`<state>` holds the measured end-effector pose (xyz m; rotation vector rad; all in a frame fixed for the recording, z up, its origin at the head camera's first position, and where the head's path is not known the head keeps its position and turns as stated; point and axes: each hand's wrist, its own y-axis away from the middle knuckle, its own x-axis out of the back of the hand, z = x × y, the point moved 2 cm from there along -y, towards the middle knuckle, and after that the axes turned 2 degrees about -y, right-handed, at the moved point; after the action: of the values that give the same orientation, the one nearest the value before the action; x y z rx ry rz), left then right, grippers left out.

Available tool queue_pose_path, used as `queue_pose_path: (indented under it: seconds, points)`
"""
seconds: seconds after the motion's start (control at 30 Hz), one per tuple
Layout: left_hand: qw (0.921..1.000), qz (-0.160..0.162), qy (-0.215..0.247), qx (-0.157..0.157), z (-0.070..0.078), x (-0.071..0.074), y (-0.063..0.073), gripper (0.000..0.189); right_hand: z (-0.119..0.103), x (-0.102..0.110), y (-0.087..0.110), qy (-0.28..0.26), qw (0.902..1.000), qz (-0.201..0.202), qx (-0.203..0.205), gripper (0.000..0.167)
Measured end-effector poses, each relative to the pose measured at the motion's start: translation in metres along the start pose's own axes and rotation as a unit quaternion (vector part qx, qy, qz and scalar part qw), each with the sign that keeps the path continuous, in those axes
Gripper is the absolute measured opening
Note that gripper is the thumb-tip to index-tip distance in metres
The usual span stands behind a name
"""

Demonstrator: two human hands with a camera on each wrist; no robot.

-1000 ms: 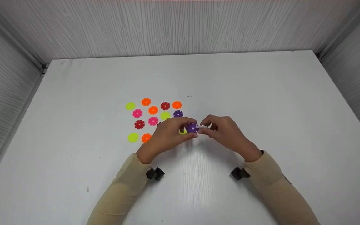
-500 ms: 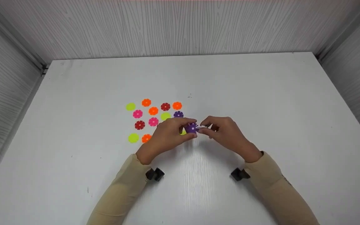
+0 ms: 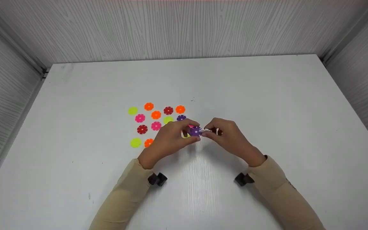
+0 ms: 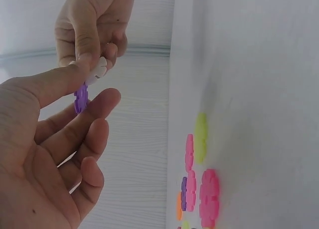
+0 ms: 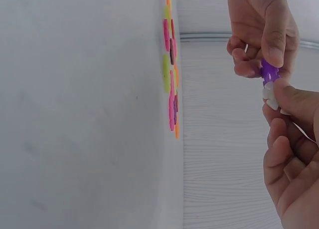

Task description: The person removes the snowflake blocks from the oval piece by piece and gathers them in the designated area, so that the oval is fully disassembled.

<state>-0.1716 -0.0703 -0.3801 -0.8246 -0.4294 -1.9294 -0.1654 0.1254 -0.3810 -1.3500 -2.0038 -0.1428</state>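
My left hand [image 3: 171, 135] pinches a purple notched plastic disc [image 3: 195, 131] between thumb and index finger. Opposite it, my right hand [image 3: 230, 134] pinches a white notched disc [image 5: 269, 95] by its edge. The two discs meet at their rims, the white one turned edge-on in the head view and set across the purple one. Both hands hold them above the table, as the wrist views show. In the left wrist view the purple disc [image 4: 80, 98] sits below the white disc [image 4: 97, 71], partly covered by the left thumb.
Several flat notched discs lie on the white table [image 3: 267, 95] left of and behind the hands: orange [image 3: 149, 106], dark red [image 3: 142, 129], pink [image 3: 140, 118], yellow-green [image 3: 135, 142] and purple [image 3: 181, 118]. The left hand hides some of them. Grey wood-grain panels [image 3: 184, 28] border the table.
The hands keep their grip on the two discs with hardly any movement. The purple disc has turned slightly, and the head view has shifted a little.
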Motion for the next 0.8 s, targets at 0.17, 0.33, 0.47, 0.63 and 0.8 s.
queue_pose_path:
  seconds: [0.17, 0.33, 0.47, 0.63, 0.8]
  points:
    - [0.9997, 0.0, -0.008, -0.021, -0.003, 0.002, 0.0, 0.038, 0.0, 0.0, 0.001, -0.013, 0.9994, 0.006, 0.033, 0.01]
    - [0.9996, 0.014, 0.008, -0.024, -0.008, 0.011, 0.001, 0.037, 0.001, 0.003, 0.002, -0.004, 0.9987, 0.007, 0.05, 0.013]
    - [0.9991, 0.025, 0.025, -0.022, -0.01, 0.018, 0.003, 0.039, 0.002, 0.006, 0.003, -0.011, 0.9993, 0.007, 0.034, 0.015]
    - [0.9991, 0.032, 0.013, -0.024, -0.01, 0.022, 0.003, 0.04, 0.004, 0.009, 0.002, -0.008, 0.9999, 0.012, 0.009, 0.019]
    - [0.9992, 0.034, -0.005, -0.018, -0.012, 0.026, 0.005, 0.039, 0.003, 0.008, 0.001, -0.021, 0.9996, -0.002, -0.017, 0.024]
